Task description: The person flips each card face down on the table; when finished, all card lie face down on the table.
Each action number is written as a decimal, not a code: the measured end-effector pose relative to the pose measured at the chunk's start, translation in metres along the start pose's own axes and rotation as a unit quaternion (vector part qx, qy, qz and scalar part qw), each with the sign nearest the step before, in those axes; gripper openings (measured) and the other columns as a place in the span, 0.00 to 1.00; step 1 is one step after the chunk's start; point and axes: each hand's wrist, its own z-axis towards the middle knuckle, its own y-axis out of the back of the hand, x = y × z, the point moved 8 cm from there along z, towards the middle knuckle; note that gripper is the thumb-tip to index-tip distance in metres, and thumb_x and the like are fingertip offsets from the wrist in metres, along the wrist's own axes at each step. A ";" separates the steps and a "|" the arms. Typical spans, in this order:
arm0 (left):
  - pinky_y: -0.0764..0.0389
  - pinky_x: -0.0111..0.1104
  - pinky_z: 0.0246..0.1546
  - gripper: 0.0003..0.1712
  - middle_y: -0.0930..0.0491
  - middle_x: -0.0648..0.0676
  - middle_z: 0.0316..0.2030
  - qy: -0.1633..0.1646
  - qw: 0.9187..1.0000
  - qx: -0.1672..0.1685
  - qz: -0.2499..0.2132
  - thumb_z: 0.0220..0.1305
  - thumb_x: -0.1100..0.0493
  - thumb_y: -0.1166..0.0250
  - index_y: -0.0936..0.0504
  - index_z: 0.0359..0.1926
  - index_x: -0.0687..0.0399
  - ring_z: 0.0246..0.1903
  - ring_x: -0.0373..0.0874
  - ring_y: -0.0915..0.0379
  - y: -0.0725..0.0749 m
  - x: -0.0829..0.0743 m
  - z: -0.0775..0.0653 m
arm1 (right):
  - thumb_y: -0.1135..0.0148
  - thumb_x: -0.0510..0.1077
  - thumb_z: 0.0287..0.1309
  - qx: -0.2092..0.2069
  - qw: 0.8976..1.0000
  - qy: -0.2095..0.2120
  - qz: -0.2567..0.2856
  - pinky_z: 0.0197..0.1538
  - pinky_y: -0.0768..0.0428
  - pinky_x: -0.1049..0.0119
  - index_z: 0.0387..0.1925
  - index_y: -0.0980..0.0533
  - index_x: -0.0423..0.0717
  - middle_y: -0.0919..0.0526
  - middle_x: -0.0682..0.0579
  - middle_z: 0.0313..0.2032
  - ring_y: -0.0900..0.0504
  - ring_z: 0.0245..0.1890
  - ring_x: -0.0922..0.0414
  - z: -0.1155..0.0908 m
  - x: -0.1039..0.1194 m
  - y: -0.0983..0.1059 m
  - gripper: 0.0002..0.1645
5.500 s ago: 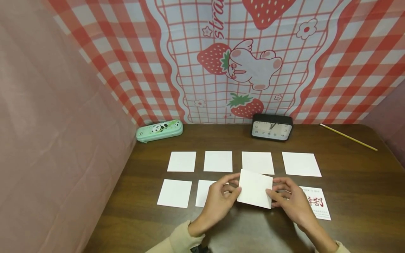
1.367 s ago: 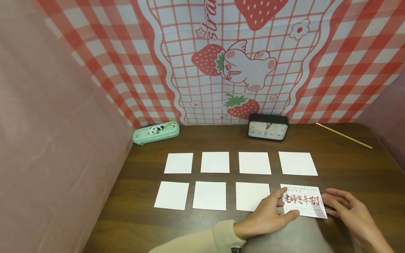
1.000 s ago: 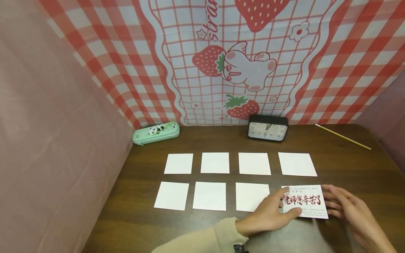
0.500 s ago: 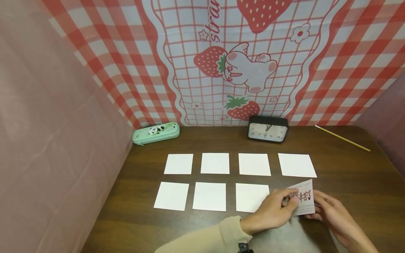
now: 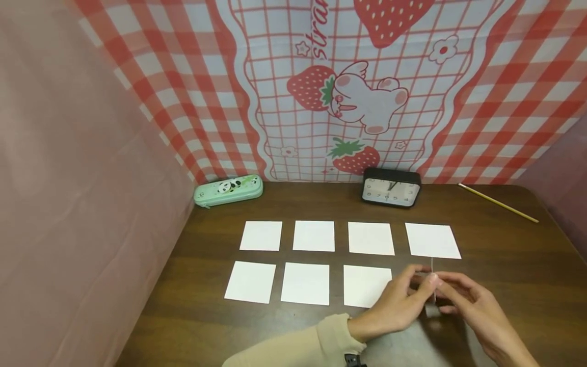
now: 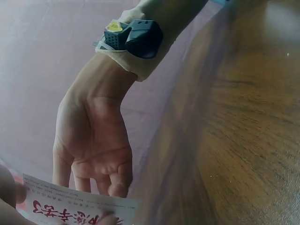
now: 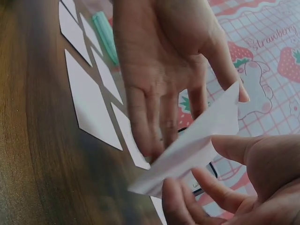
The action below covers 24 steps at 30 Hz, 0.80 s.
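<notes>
A white card (image 5: 432, 264) stands edge-on between both hands in the head view. Its red printed characters show on the card (image 6: 70, 208) in the left wrist view, and the blank side of the card (image 7: 206, 129) faces the right wrist camera. My left hand (image 5: 403, 302) holds it from the left, thumb near the upper edge. From the other side my right hand (image 5: 472, 308) grips it, with thumb and fingertips at the blank face. Both thumbs nearly meet at the edge. Part of the card is hidden behind the fingers.
Seven blank white cards lie in two rows, including a back-row card (image 5: 433, 240) just beyond the hands and a front-row card (image 5: 364, 285) beside the left hand. Behind them are a green pencil case (image 5: 229, 190), a black clock (image 5: 391, 187) and a yellow pencil (image 5: 499, 203).
The printed card has come up from the front row's right end and turned from face-up to edge-on. My right hand has moved left towards the left hand. Earlier, both hands held a blank-side card.
</notes>
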 end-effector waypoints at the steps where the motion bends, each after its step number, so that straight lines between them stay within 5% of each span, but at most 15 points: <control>1: 0.20 0.20 0.39 0.24 0.13 0.49 0.55 -0.003 1.000 -0.003 -0.007 0.81 0.43 0.49 0.27 0.69 0.45 0.40 0.28 0.17 0.001 -0.001 0.000 | 0.46 0.51 0.79 -0.006 1.000 0.004 -0.004 0.45 0.12 0.66 0.63 0.26 0.48 0.20 0.81 0.45 0.18 0.45 0.73 0.000 0.001 0.000 0.19; 10: 0.14 0.22 0.41 0.21 0.16 0.66 0.56 -0.062 0.988 -0.007 -0.144 0.79 0.59 0.43 0.25 0.67 0.61 0.43 0.32 0.15 0.012 -0.006 0.002 | 0.43 0.53 0.77 -0.023 1.000 -0.009 -0.014 0.45 0.12 0.68 0.71 0.36 0.33 0.25 0.75 0.48 0.19 0.44 0.76 0.003 -0.002 0.002 0.35; 15: 0.17 0.19 0.38 0.21 0.14 0.67 0.51 -0.085 0.990 -0.028 -0.108 0.73 0.64 0.38 0.23 0.64 0.60 0.38 0.30 0.15 0.023 -0.003 0.003 | 0.37 0.52 0.74 -0.060 0.997 0.007 -0.049 0.41 0.13 0.69 0.70 0.36 0.32 0.26 0.82 0.42 0.18 0.39 0.77 0.005 -0.004 0.009 0.37; 24: 0.17 0.19 0.29 0.30 0.14 0.61 0.46 -0.075 0.996 -0.050 -0.023 0.65 0.71 0.32 0.25 0.68 0.58 0.34 0.28 0.16 0.037 0.006 0.004 | 0.28 0.52 0.65 -0.104 0.989 0.017 -0.108 0.35 0.17 0.76 0.67 0.31 0.34 0.27 0.87 0.35 0.24 0.36 0.85 0.009 -0.005 0.025 0.39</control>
